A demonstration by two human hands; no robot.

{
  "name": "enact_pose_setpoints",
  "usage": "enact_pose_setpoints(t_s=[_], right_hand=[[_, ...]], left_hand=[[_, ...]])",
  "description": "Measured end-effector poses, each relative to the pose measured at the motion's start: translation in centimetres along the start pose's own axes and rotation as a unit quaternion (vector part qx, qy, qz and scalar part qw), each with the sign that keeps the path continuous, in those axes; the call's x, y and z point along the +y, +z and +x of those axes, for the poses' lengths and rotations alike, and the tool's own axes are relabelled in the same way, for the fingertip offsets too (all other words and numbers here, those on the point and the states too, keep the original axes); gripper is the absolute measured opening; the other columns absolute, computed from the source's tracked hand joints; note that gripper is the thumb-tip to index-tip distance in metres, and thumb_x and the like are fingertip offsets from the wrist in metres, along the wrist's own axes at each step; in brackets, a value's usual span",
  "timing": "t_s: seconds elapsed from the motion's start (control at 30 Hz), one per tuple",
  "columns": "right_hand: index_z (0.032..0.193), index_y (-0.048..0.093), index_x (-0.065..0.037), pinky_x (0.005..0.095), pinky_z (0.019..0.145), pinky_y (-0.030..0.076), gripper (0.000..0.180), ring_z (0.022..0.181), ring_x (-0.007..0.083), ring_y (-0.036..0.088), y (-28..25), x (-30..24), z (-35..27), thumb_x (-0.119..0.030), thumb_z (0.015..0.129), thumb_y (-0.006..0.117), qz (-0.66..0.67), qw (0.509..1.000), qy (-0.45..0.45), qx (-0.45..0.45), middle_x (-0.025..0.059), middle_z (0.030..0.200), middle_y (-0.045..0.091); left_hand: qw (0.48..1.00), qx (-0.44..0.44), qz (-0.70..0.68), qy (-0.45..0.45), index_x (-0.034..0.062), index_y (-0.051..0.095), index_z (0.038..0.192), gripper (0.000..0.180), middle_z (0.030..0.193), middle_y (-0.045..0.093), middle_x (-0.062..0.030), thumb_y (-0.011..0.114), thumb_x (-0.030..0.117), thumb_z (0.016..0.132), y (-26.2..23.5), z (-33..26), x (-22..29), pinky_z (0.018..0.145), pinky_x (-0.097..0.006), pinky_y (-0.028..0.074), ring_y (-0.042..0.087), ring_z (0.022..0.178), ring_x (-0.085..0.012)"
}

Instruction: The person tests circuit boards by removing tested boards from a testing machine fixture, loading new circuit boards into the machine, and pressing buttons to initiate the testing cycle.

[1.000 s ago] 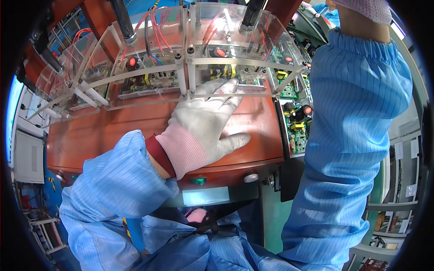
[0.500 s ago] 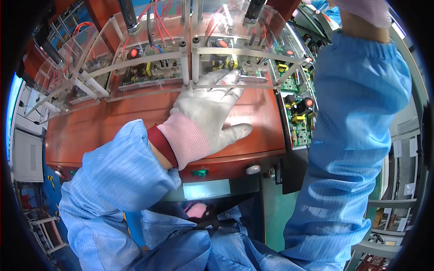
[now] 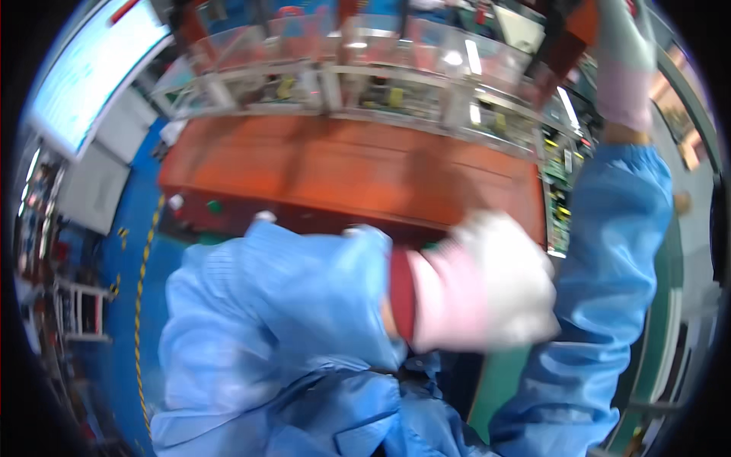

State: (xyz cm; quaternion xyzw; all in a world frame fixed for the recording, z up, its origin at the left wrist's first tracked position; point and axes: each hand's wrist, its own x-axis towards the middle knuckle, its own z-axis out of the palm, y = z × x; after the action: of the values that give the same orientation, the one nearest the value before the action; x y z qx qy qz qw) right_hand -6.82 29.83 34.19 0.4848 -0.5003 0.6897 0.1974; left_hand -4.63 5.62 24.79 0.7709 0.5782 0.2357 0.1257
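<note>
My left hand point(image 3: 495, 286), in a white glove with a pink cuff, is blurred in front of the near right corner of a red-brown test fixture point(image 3: 343, 171). Whether its fingers hold anything is unclear. My right hand point(image 3: 623, 61), gloved the same way, is raised at the top right above the fixture's right end, and its fingers are cut off by the picture's rim. Both arms wear light blue sleeves. A clear plastic cover point(image 3: 396, 72) over circuit boards runs along the fixture's far side.
Green circuit boards point(image 3: 560, 175) stand along the fixture's right edge. A green button point(image 3: 215, 206) and a white one point(image 3: 177, 202) sit on its front left. A bright screen point(image 3: 76, 76) is at the far left, over a blue floor with yellow-black tape point(image 3: 141, 305).
My left hand has come off the fixture's top and dropped toward its near right corner. The view has swung, so the fixture now sits higher and further off.
</note>
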Motion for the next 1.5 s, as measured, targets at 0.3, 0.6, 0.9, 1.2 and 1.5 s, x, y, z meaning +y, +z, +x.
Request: enact_pose_setpoints(t_s=[0.3,0.6,0.9,1.2,1.5], right_hand=[[0.131,0.066,-0.007,0.0286,0.094,0.048,0.042,0.103,0.0190,0.066,1.5,-0.2,-1.5,-0.036,0.101,0.064,-0.599,0.721,0.051,0.345,0.0113,0.113,0.071],[0.141,0.055,-0.001,0.0354,0.105,0.050,0.039,0.119,0.0240,0.066,12.2,1.8,-5.5,-0.020,0.107,0.051,-0.595,0.736,0.079,0.312,0.0136,0.132,0.065],[0.106,0.072,-0.001,0.0333,0.081,0.054,0.024,0.085,0.0281,0.067,25.1,4.8,-19.8,-0.006,0.087,0.060,-0.550,0.765,0.330,0.055,0.0121,0.102,0.073],[0.103,0.071,-0.006,0.0405,0.079,0.055,0.022,0.084,0.0351,0.069,26.1,10.0,-34.8,-0.023,0.096,0.058,-0.443,0.651,0.607,-0.105,0.0104,0.096,0.074],[0.102,0.069,-0.007,0.0455,0.081,0.055,0.034,0.086,0.0396,0.069,25.1,9.7,-36.0,-0.036,0.102,0.052,-0.337,0.614,0.680,-0.215,0.0131,0.098,0.074]], left_hand=[[0.997,0.039,0.046,-0.045,0.0074,0.064,0.069,0.029,0.065,0.056,-0.0088,0.062,0.030,0.087,9.0,-7.0,8.8,0.053,-0.039,0.047,0.049,0.052,-0.0249],[0.995,0.035,-0.017,0.092,0.0122,0.065,0.074,0.026,0.074,0.059,-0.0044,0.061,0.031,0.091,10.1,-12.0,4.5,0.063,-0.033,0.051,0.057,0.064,-0.0214],[0.939,0.331,0.085,-0.026,0.0113,0.068,0.071,0.003,0.070,0.058,-0.0008,0.068,0.013,0.074,16.5,-17.7,-6.3,0.056,-0.034,0.042,0.049,0.056,-0.0203],[0.866,0.415,0.017,-0.277,0.0042,0.058,0.056,0.035,0.052,0.056,-0.0047,0.062,0.011,0.090,17.5,-21.5,-10.6,0.054,-0.031,0.041,0.046,0.049,-0.0208],[0.819,0.462,0.028,-0.339,0.0022,0.055,0.056,0.038,0.053,0.053,-0.0038,0.061,0.010,0.092,17.9,-20.3,-10.1,0.053,-0.031,0.039,0.043,0.049,-0.0188]])
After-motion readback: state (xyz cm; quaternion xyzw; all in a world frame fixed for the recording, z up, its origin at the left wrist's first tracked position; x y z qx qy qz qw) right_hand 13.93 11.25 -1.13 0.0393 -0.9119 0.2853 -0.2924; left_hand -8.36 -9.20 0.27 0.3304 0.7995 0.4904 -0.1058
